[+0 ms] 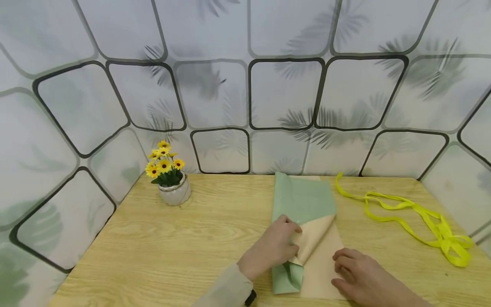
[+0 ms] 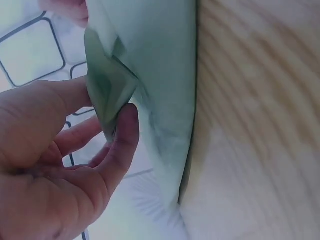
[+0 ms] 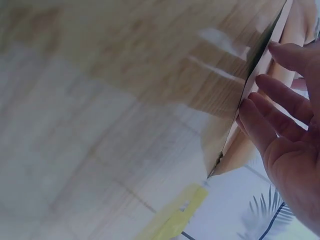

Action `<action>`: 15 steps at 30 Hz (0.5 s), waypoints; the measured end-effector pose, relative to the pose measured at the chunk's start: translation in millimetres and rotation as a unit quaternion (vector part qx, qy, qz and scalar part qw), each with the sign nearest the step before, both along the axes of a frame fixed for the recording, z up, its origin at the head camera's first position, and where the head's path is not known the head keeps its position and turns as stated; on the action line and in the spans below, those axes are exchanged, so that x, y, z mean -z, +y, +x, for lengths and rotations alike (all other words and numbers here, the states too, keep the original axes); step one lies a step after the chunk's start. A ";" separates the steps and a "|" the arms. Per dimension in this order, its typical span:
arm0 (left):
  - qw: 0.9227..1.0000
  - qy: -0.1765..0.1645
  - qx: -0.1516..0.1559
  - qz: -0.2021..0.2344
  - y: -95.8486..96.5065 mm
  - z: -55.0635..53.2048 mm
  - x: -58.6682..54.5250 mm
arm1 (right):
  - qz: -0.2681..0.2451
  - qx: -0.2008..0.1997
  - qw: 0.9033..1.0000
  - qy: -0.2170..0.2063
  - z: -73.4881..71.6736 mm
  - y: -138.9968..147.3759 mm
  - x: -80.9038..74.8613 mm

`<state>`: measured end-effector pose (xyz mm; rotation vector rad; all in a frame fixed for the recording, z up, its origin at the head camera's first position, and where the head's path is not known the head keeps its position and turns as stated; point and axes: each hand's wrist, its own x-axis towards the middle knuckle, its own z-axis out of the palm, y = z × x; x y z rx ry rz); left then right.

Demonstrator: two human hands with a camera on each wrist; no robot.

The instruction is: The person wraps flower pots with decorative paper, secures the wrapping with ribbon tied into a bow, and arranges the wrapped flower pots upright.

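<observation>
A sheet of wrapping paper (image 1: 303,198), pale green on one face and cream on the other, lies folded on the table. My left hand (image 1: 272,245) pinches a turned-over flap of it, which shows its cream side. In the left wrist view, the thumb and fingers of that hand (image 2: 65,155) hold a creased green fold (image 2: 107,92). At the sheet's lower right edge is my right hand (image 1: 360,275), its fingers loosely bent. The right wrist view shows those fingertips (image 3: 246,106) touching the paper's edge, without gripping it.
A tangled yellow ribbon (image 1: 441,232) lies on the wooden table (image 1: 184,256) to the right of the paper. Toward the back left stands a white pot (image 1: 174,192) of yellow artificial flowers (image 1: 164,165). A patterned curtain (image 1: 218,98) rises behind the table.
</observation>
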<state>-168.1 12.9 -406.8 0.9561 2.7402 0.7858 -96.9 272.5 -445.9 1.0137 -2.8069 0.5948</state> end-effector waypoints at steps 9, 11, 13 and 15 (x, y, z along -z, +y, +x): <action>0.999 0.028 -0.030 0.034 -19.7 -4.8 -4.4 | 0.015 0.005 0.999 0.048 2.4 2.3 4.8; 0.997 0.041 -0.038 0.051 -23.4 -5.7 -4.4 | 0.033 0.019 0.998 0.041 3.5 2.2 4.9; 0.996 0.049 -0.043 0.066 -27.2 -5.9 -5.7 | 0.050 0.030 0.998 0.011 4.3 2.3 4.2; 0.994 0.046 -0.046 0.085 -30.8 -5.8 -7.3 | 0.061 0.039 0.997 -0.010 5.1 2.2 3.5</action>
